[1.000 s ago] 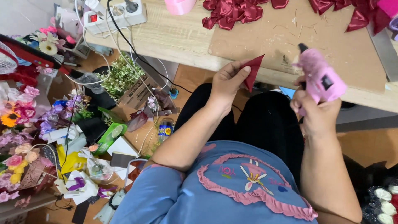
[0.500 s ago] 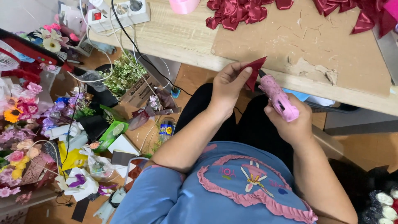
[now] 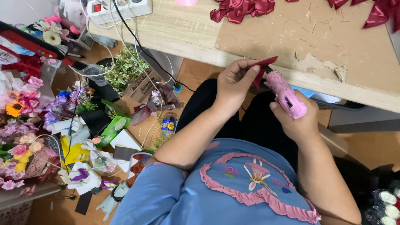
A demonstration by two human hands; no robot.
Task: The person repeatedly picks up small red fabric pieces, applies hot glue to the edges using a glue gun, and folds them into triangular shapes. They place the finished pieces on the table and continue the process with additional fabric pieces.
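My left hand (image 3: 235,83) pinches a small folded piece of dark red ribbon (image 3: 261,68) just below the table edge. My right hand (image 3: 296,121) grips a pink glue gun (image 3: 286,93), and its nozzle points up-left and touches the ribbon piece. Both hands sit over my lap, against black trousers. On the table above lie finished dark red ribbon bows (image 3: 241,10), with more bows (image 3: 375,12) at the top right, on a brown cardboard sheet (image 3: 316,37).
A wooden table (image 3: 179,33) carries a white power strip (image 3: 121,8) with cables hanging down. On the floor at left are artificial flowers (image 3: 21,108), green foliage (image 3: 123,68), a small bottle (image 3: 168,125), a green packet (image 3: 112,129) and paper scraps.
My right hand has swung the glue gun left and tilted it until its nozzle meets the ribbon piece. My left hand shifted slightly while still holding the ribbon.
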